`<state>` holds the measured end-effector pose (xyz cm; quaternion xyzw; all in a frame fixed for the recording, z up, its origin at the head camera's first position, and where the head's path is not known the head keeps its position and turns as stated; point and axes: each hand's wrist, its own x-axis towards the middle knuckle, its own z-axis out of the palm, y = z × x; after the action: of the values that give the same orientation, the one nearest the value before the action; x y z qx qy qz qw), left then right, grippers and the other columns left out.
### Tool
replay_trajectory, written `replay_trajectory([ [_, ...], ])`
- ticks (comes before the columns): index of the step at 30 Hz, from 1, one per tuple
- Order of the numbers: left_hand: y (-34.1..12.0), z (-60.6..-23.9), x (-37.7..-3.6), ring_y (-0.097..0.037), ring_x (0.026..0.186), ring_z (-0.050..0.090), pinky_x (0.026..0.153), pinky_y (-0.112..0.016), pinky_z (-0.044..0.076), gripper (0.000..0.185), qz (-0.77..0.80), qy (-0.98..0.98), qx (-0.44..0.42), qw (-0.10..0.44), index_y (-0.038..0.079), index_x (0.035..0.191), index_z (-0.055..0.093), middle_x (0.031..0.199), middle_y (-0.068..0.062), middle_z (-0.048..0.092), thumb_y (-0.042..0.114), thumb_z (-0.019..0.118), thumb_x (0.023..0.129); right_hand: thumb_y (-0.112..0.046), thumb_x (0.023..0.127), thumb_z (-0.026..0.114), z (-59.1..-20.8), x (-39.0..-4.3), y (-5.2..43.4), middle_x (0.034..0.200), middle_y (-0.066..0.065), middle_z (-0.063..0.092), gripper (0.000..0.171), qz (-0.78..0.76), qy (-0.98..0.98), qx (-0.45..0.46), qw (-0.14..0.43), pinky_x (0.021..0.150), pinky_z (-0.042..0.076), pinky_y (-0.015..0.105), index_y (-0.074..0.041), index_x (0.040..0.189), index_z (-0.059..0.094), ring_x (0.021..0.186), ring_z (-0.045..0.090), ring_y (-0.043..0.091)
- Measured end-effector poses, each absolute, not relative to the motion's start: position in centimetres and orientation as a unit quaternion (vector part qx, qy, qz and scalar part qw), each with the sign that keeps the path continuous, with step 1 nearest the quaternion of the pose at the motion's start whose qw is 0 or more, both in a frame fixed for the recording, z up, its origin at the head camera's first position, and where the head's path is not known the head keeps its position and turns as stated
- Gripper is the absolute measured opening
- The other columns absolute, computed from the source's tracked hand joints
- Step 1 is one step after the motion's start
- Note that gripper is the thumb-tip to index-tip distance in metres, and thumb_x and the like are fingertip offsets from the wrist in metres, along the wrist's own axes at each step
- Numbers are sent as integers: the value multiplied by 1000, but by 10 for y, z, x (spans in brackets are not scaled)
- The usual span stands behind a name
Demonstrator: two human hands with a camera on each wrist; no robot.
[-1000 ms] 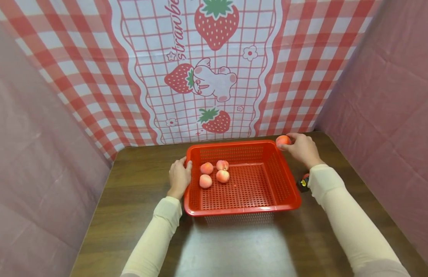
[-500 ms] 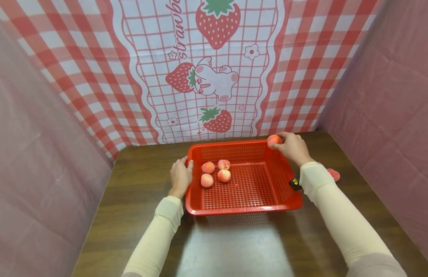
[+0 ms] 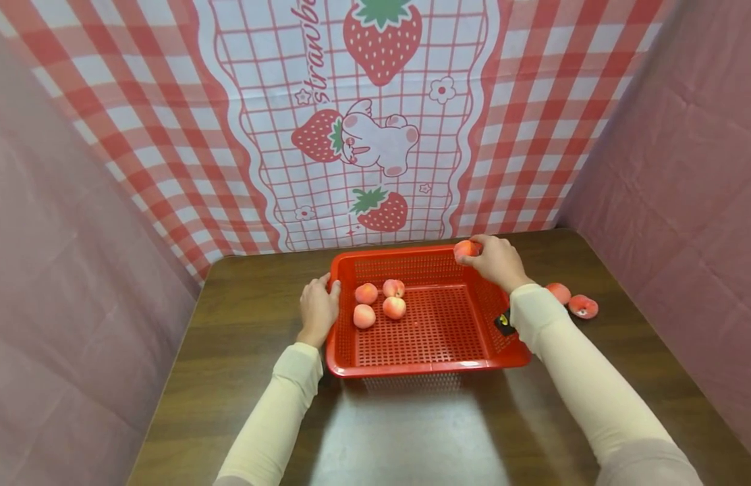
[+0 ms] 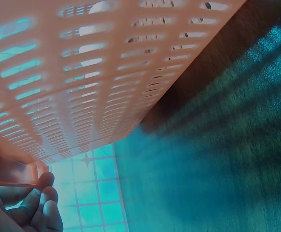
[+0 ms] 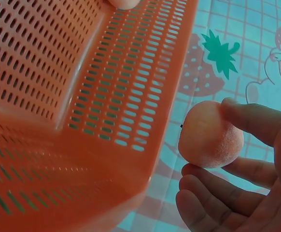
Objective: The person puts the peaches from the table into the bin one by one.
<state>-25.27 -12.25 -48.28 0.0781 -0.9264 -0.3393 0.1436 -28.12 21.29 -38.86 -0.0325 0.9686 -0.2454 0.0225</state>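
A red plastic basket point(image 3: 424, 368) with slotted walls stands on the table. Several peaches point(image 3: 364, 316) lie together in its left part. My left hand point(image 3: 318, 309) grips the basket's left rim; in the left wrist view its curled fingers point(image 4: 46, 193) hold the rim from below. At the back right, my right hand point(image 3: 499, 262) holds a peach point(image 3: 466, 252) above the basket's rim. The right wrist view shows that peach point(image 5: 210, 135) pinched between thumb and fingers, next to the basket wall.
Two more peaches point(image 3: 583, 307) lie on the wooden table point(image 3: 241, 324) right of the basket, partly behind the right sleeve. A checked strawberry-print cloth point(image 3: 375, 135) hangs behind the table. Pink cloth point(image 3: 673, 169) hangs on both sides.
My right hand has carried the peach leftward from outside the basket's right rim to over its back right corner. Peaches on the right have come into sight. The left hand keeps its grip.
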Motion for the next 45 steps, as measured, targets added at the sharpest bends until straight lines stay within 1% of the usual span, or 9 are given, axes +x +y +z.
replay_trajectory([
  [1,-123,-483,-253,-40,107,60,98,-50,44,39,-341,-926,79,142,3,128,64,114,-20,68,25,57,96,-34,91,67,-389,-282,211,122,27,63,63,-244,969,-35,22,85,50,51,0,140,48,99,63,38],
  [3,-123,-483,-253,-39,108,60,99,-50,44,39,-342,-926,80,141,3,128,63,114,-20,68,26,57,97,-34,91,67,-391,-283,209,104,24,70,63,-245,968,-40,24,73,50,43,0,140,48,78,62,30],
  [5,-123,-482,-254,-39,109,60,99,-50,43,39,-343,-925,81,139,3,128,63,116,-20,68,26,57,97,-34,91,67,-393,-284,206,102,23,70,63,-246,968,-45,24,70,50,42,0,140,48,74,62,29],
  [8,-123,-482,-254,-39,110,60,100,-50,43,39,-345,-925,82,138,3,128,63,116,-20,67,26,57,97,-33,91,67,-397,-284,202,104,24,70,62,-252,966,-49,27,73,52,44,0,141,48,78,65,32],
  [9,-123,-482,-254,-39,110,60,100,-50,43,39,-345,-925,82,137,3,128,63,117,-20,67,26,57,97,-33,92,67,-398,-285,201,114,25,67,62,-251,966,-51,25,78,53,48,0,140,48,89,66,36],
  [10,-123,-483,-254,-39,111,59,101,-50,43,39,-346,-924,83,136,3,128,63,118,-20,67,26,57,97,-32,92,67,-399,-285,200,120,26,65,61,-251,966,-52,24,82,53,50,0,140,48,97,65,39],
  [28,-122,-481,-252,-39,111,59,101,-50,43,40,-347,-924,89,131,5,129,63,119,-19,67,27,57,97,-33,90,68,-417,-287,176,129,23,61,61,-224,972,-67,37,89,51,53,-1,139,51,106,63,39],
  [35,-122,-481,-251,-39,111,60,101,-50,43,40,-347,-924,89,133,5,129,63,119,-20,67,27,57,97,-33,89,70,-428,-288,167,125,22,64,61,-206,975,-66,50,79,53,48,-2,138,52,98,66,36],
  [45,-121,-480,-251,-39,112,59,101,-50,43,39,-346,-925,91,128,6,130,63,119,-19,67,27,57,97,-33,89,69,-444,-289,156,125,22,65,57,-192,977,-80,52,80,54,47,-2,135,56,103,65,37],
])
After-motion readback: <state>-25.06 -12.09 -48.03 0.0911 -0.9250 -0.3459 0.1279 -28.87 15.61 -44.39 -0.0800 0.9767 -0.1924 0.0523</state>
